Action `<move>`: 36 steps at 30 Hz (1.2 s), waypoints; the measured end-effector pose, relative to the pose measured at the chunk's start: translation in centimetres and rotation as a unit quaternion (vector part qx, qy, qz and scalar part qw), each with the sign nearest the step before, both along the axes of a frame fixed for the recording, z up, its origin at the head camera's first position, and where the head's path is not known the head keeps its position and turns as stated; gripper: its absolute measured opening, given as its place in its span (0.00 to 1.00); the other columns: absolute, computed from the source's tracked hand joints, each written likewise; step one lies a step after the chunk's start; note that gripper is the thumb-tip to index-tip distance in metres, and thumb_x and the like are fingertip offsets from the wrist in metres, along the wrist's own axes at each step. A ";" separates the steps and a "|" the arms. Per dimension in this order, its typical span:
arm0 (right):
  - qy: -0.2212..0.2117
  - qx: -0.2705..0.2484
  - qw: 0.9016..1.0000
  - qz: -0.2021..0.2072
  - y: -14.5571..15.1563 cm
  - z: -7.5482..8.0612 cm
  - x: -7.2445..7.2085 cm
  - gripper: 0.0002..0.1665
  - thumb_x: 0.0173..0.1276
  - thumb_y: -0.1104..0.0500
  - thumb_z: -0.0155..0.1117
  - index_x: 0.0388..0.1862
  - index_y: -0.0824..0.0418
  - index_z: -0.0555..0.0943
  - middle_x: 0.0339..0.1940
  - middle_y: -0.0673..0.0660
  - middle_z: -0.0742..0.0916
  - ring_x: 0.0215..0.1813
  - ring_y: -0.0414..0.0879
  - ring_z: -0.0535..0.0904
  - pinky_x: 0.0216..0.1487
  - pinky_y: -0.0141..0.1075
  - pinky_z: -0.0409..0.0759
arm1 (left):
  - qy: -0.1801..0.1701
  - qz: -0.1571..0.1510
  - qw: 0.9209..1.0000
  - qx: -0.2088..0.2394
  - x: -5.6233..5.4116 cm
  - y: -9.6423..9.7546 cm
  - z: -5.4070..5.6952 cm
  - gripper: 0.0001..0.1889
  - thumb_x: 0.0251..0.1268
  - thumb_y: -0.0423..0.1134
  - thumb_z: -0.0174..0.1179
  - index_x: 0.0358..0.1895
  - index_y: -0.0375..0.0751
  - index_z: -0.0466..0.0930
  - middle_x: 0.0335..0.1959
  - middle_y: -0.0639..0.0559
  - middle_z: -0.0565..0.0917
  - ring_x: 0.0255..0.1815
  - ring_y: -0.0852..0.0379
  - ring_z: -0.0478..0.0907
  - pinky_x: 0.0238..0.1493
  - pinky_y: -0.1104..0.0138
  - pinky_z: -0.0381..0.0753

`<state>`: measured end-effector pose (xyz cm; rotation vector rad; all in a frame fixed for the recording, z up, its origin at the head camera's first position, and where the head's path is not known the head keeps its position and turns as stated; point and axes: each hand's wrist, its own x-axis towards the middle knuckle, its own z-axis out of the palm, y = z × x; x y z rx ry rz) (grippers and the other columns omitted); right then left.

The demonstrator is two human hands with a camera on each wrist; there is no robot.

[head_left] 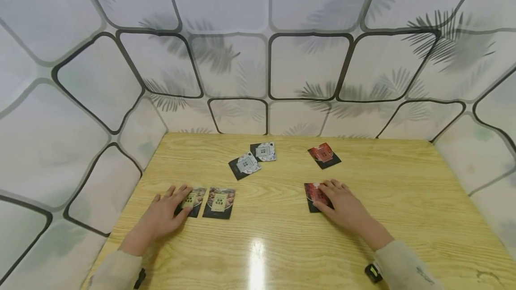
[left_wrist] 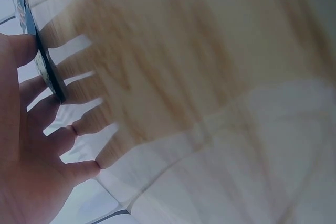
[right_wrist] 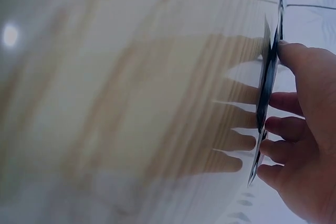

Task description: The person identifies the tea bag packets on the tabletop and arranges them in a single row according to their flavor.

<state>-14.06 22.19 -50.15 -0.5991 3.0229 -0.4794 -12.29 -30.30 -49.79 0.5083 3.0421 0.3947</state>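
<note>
Head view: right hand [head_left: 341, 204] partly hides red packet [head_left: 312, 196].

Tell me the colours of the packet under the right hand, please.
The packet looks red and black, clearest in the head view.

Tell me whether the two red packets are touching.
Apart. The head view shows a strip of tabletop between the far red packet and the near red packet, which the right hand partly covers.
</note>
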 end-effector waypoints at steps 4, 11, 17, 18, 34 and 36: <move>0.003 0.001 1.000 0.002 -0.8 0.1 0.0 0.37 0.79 0.42 0.63 0.74 0.69 0.76 0.74 0.71 0.78 0.79 0.71 0.68 0.78 0.67 0.64 | -0.001 -0.001 1.000 0.000 0.0 0.0 0.0 0.31 0.83 0.52 0.55 0.81 0.42 0.67 0.79 0.36 0.70 0.78 0.24 0.64 0.68 0.22 0.62; 0.027 0.017 0.999 0.012 -2.2 0.4 -0.1 0.34 0.77 0.44 0.65 0.70 0.66 0.80 0.69 0.70 0.82 0.76 0.71 0.72 0.76 0.67 0.68 | -0.001 -0.002 1.000 0.004 0.1 0.1 0.2 0.31 0.82 0.52 0.55 0.80 0.41 0.68 0.79 0.36 0.71 0.78 0.24 0.65 0.67 0.22 0.63; 0.035 0.033 0.999 0.015 -3.3 0.5 -0.1 0.32 0.77 0.43 0.65 0.69 0.64 0.81 0.70 0.70 0.82 0.76 0.70 0.72 0.76 0.66 0.68 | -0.001 -0.002 1.000 0.004 0.1 0.1 0.2 0.31 0.83 0.52 0.55 0.80 0.41 0.68 0.79 0.36 0.71 0.78 0.23 0.65 0.67 0.21 0.63; 0.036 0.033 0.999 0.017 -3.5 0.5 -0.1 0.32 0.78 0.43 0.65 0.69 0.64 0.81 0.70 0.70 0.82 0.76 0.70 0.72 0.76 0.66 0.68 | -0.001 -0.002 1.000 0.003 0.1 0.1 0.2 0.31 0.83 0.52 0.55 0.80 0.41 0.68 0.79 0.36 0.71 0.78 0.23 0.65 0.67 0.21 0.62; 0.009 0.021 0.998 0.056 -7.0 0.3 -0.5 0.34 0.79 0.42 0.63 0.72 0.63 0.79 0.73 0.66 0.81 0.78 0.67 0.71 0.79 0.64 0.66 | -0.015 0.001 1.000 0.005 0.0 0.1 0.5 0.31 0.83 0.52 0.54 0.81 0.40 0.67 0.80 0.35 0.69 0.79 0.23 0.63 0.68 0.21 0.60; 0.003 0.021 0.998 0.059 -7.5 0.3 -0.5 0.35 0.79 0.40 0.62 0.73 0.62 0.79 0.73 0.65 0.81 0.79 0.66 0.70 0.80 0.63 0.65 | -0.015 0.001 1.000 0.005 0.0 0.1 0.5 0.31 0.83 0.52 0.54 0.81 0.40 0.67 0.80 0.35 0.69 0.79 0.23 0.62 0.68 0.21 0.60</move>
